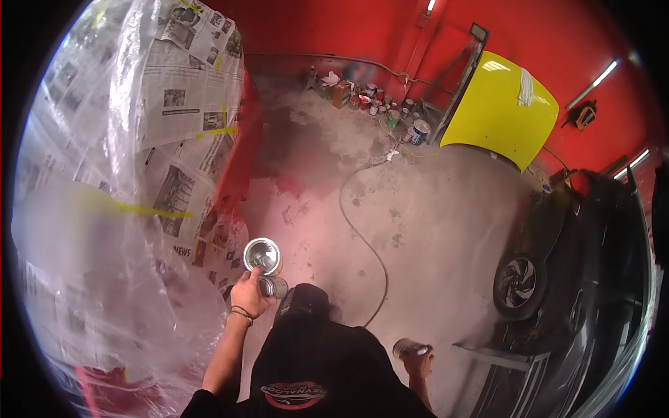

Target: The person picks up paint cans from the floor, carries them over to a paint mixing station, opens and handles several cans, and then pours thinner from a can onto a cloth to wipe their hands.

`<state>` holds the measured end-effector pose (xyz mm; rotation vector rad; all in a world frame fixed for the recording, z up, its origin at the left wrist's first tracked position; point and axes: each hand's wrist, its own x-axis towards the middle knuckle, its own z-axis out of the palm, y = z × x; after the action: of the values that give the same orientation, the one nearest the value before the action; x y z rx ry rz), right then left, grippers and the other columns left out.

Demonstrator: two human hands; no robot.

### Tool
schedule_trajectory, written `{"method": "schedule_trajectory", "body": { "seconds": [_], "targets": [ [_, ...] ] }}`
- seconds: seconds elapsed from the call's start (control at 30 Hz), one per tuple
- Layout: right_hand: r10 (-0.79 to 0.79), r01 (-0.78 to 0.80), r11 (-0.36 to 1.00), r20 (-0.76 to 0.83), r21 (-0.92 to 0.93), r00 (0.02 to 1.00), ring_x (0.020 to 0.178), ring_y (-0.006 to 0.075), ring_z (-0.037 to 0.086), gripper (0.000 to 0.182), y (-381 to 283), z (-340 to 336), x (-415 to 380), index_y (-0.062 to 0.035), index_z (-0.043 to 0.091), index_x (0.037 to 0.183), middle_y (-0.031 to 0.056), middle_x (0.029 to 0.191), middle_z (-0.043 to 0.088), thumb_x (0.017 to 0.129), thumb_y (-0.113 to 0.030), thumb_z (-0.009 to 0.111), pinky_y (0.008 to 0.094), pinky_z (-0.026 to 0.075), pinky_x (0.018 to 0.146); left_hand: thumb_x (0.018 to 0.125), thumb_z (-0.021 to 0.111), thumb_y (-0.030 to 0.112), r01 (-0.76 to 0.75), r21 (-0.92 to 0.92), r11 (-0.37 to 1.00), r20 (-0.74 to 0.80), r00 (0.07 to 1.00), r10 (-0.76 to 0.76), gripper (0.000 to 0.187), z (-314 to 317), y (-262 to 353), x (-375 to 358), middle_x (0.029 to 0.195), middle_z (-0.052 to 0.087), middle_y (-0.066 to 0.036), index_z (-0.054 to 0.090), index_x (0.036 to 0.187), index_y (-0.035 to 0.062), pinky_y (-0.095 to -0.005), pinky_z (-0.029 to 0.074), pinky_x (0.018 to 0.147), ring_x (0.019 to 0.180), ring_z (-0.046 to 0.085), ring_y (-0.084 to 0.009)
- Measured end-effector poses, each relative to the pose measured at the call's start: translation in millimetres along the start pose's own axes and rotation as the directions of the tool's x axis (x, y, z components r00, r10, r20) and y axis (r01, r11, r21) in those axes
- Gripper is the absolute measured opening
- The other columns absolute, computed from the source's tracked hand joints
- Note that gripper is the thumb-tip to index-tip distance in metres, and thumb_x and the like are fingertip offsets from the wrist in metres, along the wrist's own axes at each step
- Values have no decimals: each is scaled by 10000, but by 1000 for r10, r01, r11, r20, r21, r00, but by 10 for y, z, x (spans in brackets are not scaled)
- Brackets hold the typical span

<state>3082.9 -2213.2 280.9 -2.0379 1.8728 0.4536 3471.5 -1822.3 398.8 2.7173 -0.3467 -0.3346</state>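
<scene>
My left hand (249, 294) is closed around two metal cans held side by side. The larger, open can (262, 256) shows a shiny silver inside. Just below it, a smaller can (274, 286) sits against my fingers. Low on the right, my right hand (420, 361) grips another can (408, 347), which is tilted on its side and slightly blurred; its contents cannot be made out. Newspaper masking (182, 118) under clear plastic sheeting (129, 90) covers a red car body to the left of my left hand.
Several paint cans (419, 132) line the floor by the red wall. A yellow car hood (491, 111) stands at the back right. A hose (354, 224) curves across the concrete floor (432, 230). On the right are a wheel (517, 284) and a metal frame (512, 359).
</scene>
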Motion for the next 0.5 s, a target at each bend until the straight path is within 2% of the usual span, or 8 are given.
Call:
{"method": "schedule_trajectory", "body": {
  "seconds": [0.1, 0.13, 0.23, 0.33, 0.43, 0.5],
  "targets": [
    [-225, 262, 957, -248, 125, 942, 1328, 423, 626, 1095, -1573, -697, 1091, -178, 380, 1602, 174, 1524, 546, 691, -376, 953, 593, 516, 1089, 651, 961, 258, 23, 6, 1000, 0, 1000, -23, 828, -81, 161, 1226, 1219, 716, -204, 598, 1384, 133, -518, 604, 977, 1128, 728, -424],
    [-230, 283, 947, -289, 155, 929, 1332, 430, 621, 1102, -2087, -909, 1429, -170, 385, 1603, 177, 1517, 551, 683, -363, 959, 589, 526, 1082, 647, 963, 273, 24, 20, 1000, 0, 1000, -24, 810, -82, 191, 1658, 1199, 712, -178, 599, 1363, 169, -509, 617, 946, 1104, 733, -413],
    [-262, 380, 900, -431, 215, 864, 1350, 443, 608, 1122, -3655, -1527, 2180, -155, 394, 1610, 189, 1516, 555, 660, -331, 966, 586, 532, 1083, 648, 962, 273, -17, 48, 999, -5, 1000, 18, 813, -95, 260, 3016, 1212, 715, -167, 599, 1370, 182, -510, 620, 945, 1107, 736, -404],
    [-220, 371, 893, -471, 256, 854, 1362, 441, 604, 1113, -5040, -2006, 2710, -150, 397, 1612, 193, 1521, 556, 668, -339, 956, 580, 523, 1099, 630, 979, 275, -87, 82, 993, 17, 996, 85, 846, -118, 357, 4457, 1218, 713, -167, 588, 1375, 184, -510, 625, 938, 1105, 738, -397],
    [-305, 451, 877, -532, 167, 790, 1366, 423, 606, 1122, -6079, -2189, 3439, -155, 384, 1625, 180, 1514, 565, 674, -344, 950, 581, 518, 1106, 621, 1004, 296, -123, 121, 985, 89, 990, 112, 889, -185, 743, 5859, 1230, 701, -175, 575, 1390, 179, -524, 624, 923, 1106, 729, -414],
    [-302, 417, 888, -441, 192, 845, 1369, 389, 611, 1130, -6920, -2454, 3600, -158, 378, 1632, 164, 1513, 564, 675, -351, 949, 584, 502, 1107, 641, 987, 275, -165, 82, 983, 97, 983, 157, 866, -192, 1046, 6739, 1220, 695, -176, 571, 1395, 176, -529, 617, 928, 1101, 721, -418]
  ]
}}
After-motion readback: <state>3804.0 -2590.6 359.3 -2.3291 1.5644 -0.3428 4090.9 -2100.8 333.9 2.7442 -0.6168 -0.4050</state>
